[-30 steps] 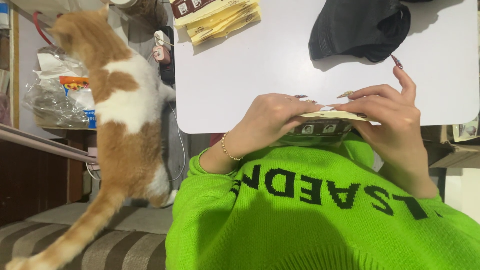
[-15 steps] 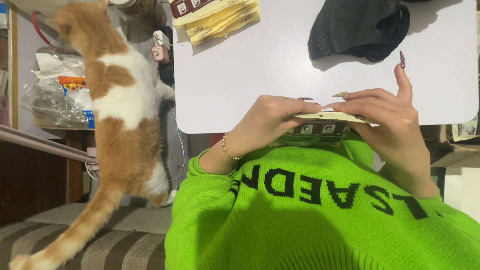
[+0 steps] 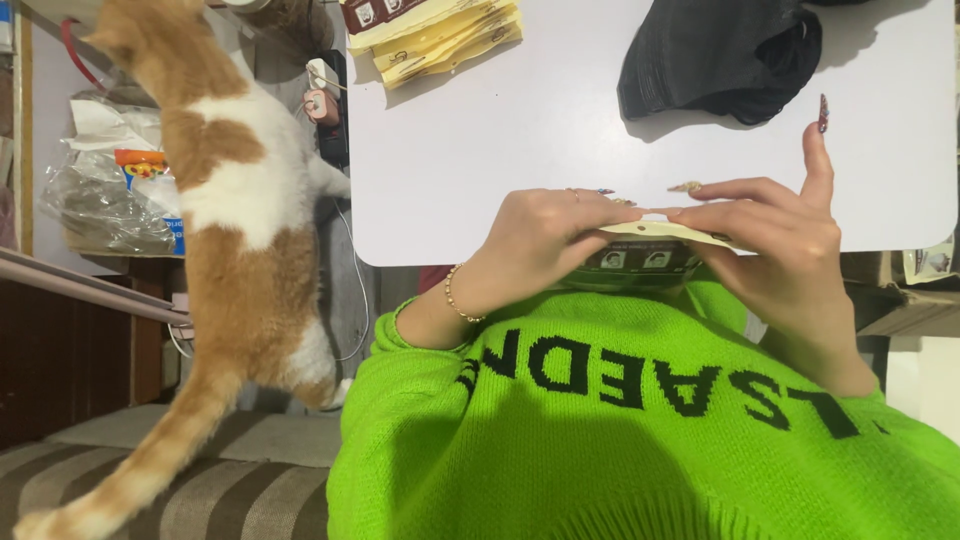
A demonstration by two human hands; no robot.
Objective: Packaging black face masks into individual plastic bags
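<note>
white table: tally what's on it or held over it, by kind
Flat pale yellow packet held by left hand and right hand: 1
Stack of yellow packets: 1
Dark grey cloth: 1
Total: 3

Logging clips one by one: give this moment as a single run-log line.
left hand: grips packet | right hand: grips packet | table: cloth, sachets | cat: left

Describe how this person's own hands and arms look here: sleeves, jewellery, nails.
Both arms wear a bright green knit sweater with ribbed cuffs and large black block lettering across the chest. The left hand has a thin gold bead bracelet at the wrist. The right hand shows long pointed nails with patterned, multicoloured polish; the left hand's nails look similar.
</note>
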